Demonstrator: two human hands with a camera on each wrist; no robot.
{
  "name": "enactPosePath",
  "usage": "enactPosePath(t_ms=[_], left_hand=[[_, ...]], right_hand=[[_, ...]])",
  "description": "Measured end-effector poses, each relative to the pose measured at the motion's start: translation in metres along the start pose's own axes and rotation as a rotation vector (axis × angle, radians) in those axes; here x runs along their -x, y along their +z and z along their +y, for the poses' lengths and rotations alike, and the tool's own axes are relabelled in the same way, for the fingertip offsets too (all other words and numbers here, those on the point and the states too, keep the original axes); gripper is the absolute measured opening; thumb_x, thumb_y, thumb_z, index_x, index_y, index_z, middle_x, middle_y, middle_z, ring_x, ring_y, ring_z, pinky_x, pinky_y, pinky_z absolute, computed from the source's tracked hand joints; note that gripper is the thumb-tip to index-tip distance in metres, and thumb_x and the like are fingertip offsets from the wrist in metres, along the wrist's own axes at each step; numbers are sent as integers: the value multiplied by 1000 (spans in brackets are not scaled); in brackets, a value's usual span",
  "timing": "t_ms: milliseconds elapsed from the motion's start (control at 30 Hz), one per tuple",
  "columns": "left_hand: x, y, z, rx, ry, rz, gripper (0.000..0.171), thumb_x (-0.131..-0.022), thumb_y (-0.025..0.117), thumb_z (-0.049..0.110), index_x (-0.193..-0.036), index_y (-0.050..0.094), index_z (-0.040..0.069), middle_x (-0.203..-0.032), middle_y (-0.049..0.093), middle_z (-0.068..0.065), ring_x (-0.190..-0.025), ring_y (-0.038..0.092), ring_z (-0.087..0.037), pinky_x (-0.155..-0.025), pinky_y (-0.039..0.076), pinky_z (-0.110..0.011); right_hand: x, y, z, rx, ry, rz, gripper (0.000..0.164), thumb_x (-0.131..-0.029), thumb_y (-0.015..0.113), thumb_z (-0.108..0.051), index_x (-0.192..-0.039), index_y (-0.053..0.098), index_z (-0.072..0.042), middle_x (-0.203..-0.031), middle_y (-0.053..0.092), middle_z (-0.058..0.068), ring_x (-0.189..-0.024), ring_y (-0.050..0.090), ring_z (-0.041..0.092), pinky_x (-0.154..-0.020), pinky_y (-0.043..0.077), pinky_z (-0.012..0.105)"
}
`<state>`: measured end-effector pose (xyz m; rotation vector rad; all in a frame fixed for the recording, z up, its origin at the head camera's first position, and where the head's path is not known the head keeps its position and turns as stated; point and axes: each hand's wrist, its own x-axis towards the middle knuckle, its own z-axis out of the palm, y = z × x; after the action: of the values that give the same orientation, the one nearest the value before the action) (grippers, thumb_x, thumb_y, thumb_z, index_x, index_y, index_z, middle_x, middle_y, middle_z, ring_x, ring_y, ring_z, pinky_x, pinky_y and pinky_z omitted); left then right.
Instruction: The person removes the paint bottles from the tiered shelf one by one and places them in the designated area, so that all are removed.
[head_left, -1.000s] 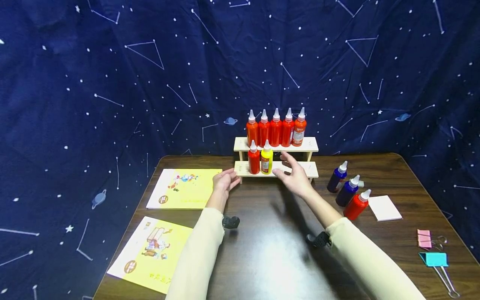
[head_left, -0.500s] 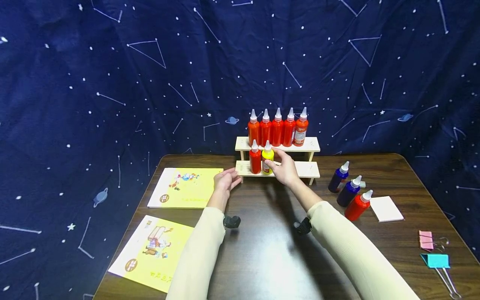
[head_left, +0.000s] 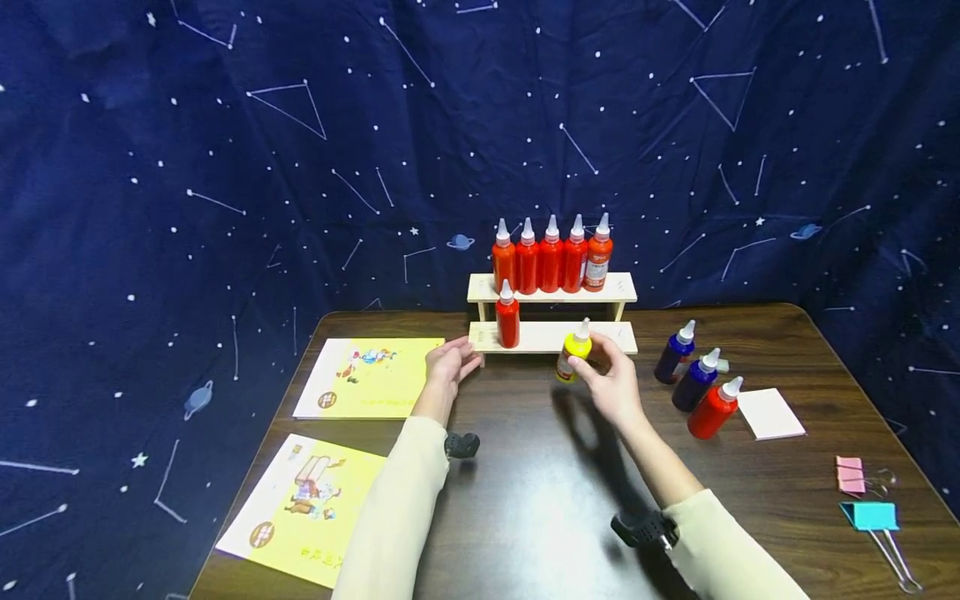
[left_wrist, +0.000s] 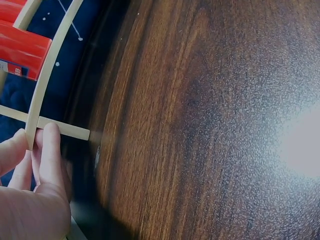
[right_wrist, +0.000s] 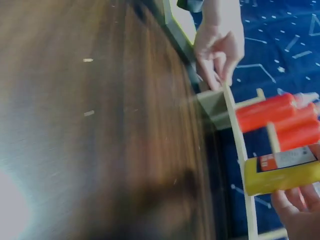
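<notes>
My right hand (head_left: 613, 385) grips a yellow paint bottle (head_left: 573, 357) by its side, off the shelf and in front of the lower tier's right part. In the right wrist view the yellow bottle (right_wrist: 282, 172) shows its label. My left hand (head_left: 448, 364) pinches the left end of the wooden two-tier rack (head_left: 555, 336); the left wrist view shows thumb and fingers about the board's end (left_wrist: 36, 131). One red bottle (head_left: 507, 323) stands on the lower tier. Several red bottles (head_left: 551, 262) line the upper tier.
Two blue bottles (head_left: 695, 385) and a red bottle (head_left: 712, 412) stand on the right of the table, beside a white paper pad (head_left: 771, 414). Binder clips (head_left: 873, 518) lie farther right. Two yellow books (head_left: 307, 508) lie on the left. A starry cloth (head_left: 420, 150) hangs behind.
My right hand reached the yellow bottle on the lower tier, took hold of it and brought it off the shelf, rightward and toward me. The left hand stayed at the rack's end.
</notes>
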<state>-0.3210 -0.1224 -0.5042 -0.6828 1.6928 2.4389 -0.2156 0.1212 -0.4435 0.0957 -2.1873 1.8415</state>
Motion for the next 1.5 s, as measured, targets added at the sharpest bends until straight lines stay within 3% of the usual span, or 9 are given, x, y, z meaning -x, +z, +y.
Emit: enactPosePath(t_ms=[133, 367, 500, 733, 967, 1167, 1267, 1367, 1500], left_hand=[[0, 0, 0, 10, 7, 3, 34, -88, 59, -7, -122, 62, -5, -102, 62, -13, -78, 62, -18, -86, 59, -32], [-1, 3, -1, 0, 2, -4, 33, -89, 60, -7, -121, 61, -6, -99, 64, -13, -74, 62, -16, -84, 60, -32], [-3, 1, -1, 7, 3, 5, 32, -88, 59, -8, -121, 62, -6, -101, 64, -14, -76, 63, -18, -83, 60, -32], [-3, 1, 0, 15, 4, 3, 32, -88, 60, -7, -120, 62, -5, -95, 63, -11, -75, 61, -17, -85, 59, -32], [-2, 0, 0, -8, -4, 6, 31, -89, 60, -6, -120, 63, -4, -96, 64, -11, -78, 62, -18, -85, 59, -32], [-2, 1, -1, -6, 0, 2, 31, -89, 61, -5, -120, 63, -4, -95, 65, -12, -76, 62, -16, -85, 59, -31], [-2, 1, -2, -4, 2, -1, 31, -89, 60, -5, -120, 63, -4, -92, 64, -11, -74, 62, -15, -84, 59, -30], [-2, 1, -3, -2, -3, -2, 32, -89, 60, -6, -121, 62, -4, -94, 64, -11, -75, 62, -16, -85, 59, -31], [-2, 1, -3, -4, -8, -6, 33, -89, 60, -6, -122, 62, -3, -100, 62, -11, -79, 62, -18, -87, 59, -32]], right_hand=[[34, -30, 20, 15, -9, 66, 43, -83, 70, 5, -123, 56, 7, -114, 61, 24, -98, 60, 15, -84, 54, 13], [97, -90, 53, 138, 22, 227, 45, -80, 72, 8, -122, 58, 4, -104, 63, -10, -93, 59, -4, -79, 53, 7], [118, -119, 59, 270, 75, 347, 46, -78, 73, 9, -122, 58, 5, -97, 55, -27, -88, 55, -10, -76, 50, 2], [118, -150, 68, 374, 85, 489, 46, -80, 74, 1, -122, 58, 6, -95, 50, -31, -84, 49, -18, -74, 44, -3], [113, -153, 69, 375, 161, 479, 51, -83, 74, -5, -129, 55, 3, -111, 61, 8, -85, 48, -17, -74, 45, -3], [115, -154, 63, 282, 182, 518, 53, -82, 72, -1, -132, 54, 1, -110, 58, -13, -89, 52, -12, -76, 47, -2], [118, -155, 56, 119, 41, 635, 48, -79, 70, 9, -125, 57, 7, -104, 62, -13, -89, 61, -1, -77, 51, 2], [119, -151, 42, -106, -248, 749, 38, -75, 65, 18, -112, 59, 18, -100, 67, 5, -87, 66, 12, -76, 55, 10], [114, -131, 12, -271, -571, 690, 28, -71, 60, 23, -98, 55, 27, -96, 63, 22, -87, 64, 22, -78, 58, 19]])
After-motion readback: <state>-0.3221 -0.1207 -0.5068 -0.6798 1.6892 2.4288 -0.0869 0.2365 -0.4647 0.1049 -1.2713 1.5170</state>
